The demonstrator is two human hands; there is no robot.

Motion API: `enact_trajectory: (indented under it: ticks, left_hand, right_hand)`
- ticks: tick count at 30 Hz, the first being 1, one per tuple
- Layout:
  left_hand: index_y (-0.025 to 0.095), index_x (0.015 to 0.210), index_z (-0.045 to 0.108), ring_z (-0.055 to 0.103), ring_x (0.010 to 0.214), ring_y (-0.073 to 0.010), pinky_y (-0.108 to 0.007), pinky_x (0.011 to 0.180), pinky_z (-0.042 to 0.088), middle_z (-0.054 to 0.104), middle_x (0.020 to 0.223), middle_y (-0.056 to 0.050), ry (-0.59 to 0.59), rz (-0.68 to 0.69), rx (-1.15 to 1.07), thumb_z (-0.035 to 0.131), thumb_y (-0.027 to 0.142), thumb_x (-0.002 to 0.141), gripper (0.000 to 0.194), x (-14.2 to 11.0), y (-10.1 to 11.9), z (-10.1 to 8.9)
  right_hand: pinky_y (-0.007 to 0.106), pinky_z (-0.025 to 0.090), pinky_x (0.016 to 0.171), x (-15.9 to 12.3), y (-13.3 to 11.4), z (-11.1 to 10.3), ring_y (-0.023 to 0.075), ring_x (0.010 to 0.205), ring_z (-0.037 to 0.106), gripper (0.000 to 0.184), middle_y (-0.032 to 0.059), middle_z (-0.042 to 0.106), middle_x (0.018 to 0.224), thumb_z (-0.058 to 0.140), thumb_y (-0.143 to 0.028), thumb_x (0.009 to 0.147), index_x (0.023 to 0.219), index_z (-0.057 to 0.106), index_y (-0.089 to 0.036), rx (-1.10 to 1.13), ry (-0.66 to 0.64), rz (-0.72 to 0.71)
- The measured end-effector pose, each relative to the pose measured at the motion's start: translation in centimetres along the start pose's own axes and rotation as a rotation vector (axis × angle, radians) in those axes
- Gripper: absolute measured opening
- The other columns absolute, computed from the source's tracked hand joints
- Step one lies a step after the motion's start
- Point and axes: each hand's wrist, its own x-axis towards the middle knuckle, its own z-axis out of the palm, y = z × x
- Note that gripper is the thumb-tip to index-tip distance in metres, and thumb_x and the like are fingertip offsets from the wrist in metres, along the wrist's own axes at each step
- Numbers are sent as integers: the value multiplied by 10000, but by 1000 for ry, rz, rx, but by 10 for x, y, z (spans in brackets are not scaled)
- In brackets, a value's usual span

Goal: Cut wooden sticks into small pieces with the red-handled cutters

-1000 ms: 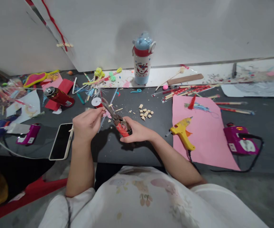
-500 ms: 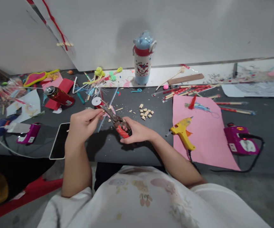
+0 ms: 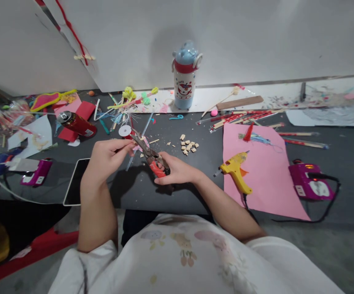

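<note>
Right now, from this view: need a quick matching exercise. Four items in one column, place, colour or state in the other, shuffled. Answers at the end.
Column 1
1. Pliers
2. Glue gun
3. Bottle
4. Phone

Column 2
A. Upright on the white strip at the back
B. Flat, screen dark, partly hidden by the left arm
C. Held in the right hand
D. Yellow, lying at the pink sheet

Pairs: 1-C, 2-D, 3-A, 4-B
</note>
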Motion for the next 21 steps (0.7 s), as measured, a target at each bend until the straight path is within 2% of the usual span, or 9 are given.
enact_trajectory:
  ticks: [5,8,10,12,13,15,17,18,21]
  left_hand:
    - [197,789,717,622,623,-125,-217,623,459,682,638,16,-22,-24,23,552,364,829,238,2,-5,1]
    - [208,849,713,638,684,-141,-237,664,465,702,722,4,-2,-4,103,539,378,845,243,4,-8,7]
    - [217,949,692,644,841,-175,-279,794,464,713,888,-28,86,55,193,550,379,843,240,5,-7,15]
    - [216,1078,636,599,1016,-212,-345,945,410,674,1063,-69,246,106,246,575,376,830,302,4,-4,26]
    - [208,1129,601,583,1045,-216,-363,974,392,654,1098,-83,335,104,225,577,374,829,343,3,-1,33]
    - [193,1146,572,604,957,-182,-338,913,434,661,1015,-75,458,27,113,502,359,875,326,-1,4,48]
    - [183,1065,592,624,829,-156,-301,801,477,666,915,-59,410,-95,-38,455,388,891,302,-4,8,63]
    - [177,1066,588,629,814,-157,-298,782,484,668,921,-62,338,-147,-109,487,417,868,327,-6,10,71]
    - [165,1138,551,625,935,-199,-329,820,493,645,1064,-97,22,-260,-363,619,484,752,505,-6,12,88]
  right_hand:
    - [269,382,665,1,-1,3,132,715,477,586,-7,523,826,666,-550,667,1058,462,-162,-5,19,24]
    - [257,349,626,2,-1,4,121,671,453,561,-24,516,773,659,-573,662,1004,478,-166,-12,45,73]
    - [251,337,613,3,1,5,118,663,449,531,-28,514,765,644,-593,668,950,477,-175,5,77,118]
    - [251,337,608,5,4,7,118,664,453,504,-23,515,770,613,-616,686,898,469,-181,28,123,177]
    - [253,340,608,6,6,7,120,666,457,495,-19,518,776,595,-624,697,881,465,-183,41,152,207]
    - [258,351,612,8,10,9,129,682,475,481,-6,527,793,571,-626,714,866,463,-182,74,208,246]
    - [260,367,620,10,14,10,140,709,500,462,6,541,807,570,-609,723,862,465,-181,114,258,254]
    - [262,376,625,11,16,11,146,722,513,450,11,549,813,575,-592,725,868,467,-179,131,275,254]
    - [272,409,647,14,22,13,159,752,544,401,23,575,841,600,-513,727,913,490,-175,155,296,240]
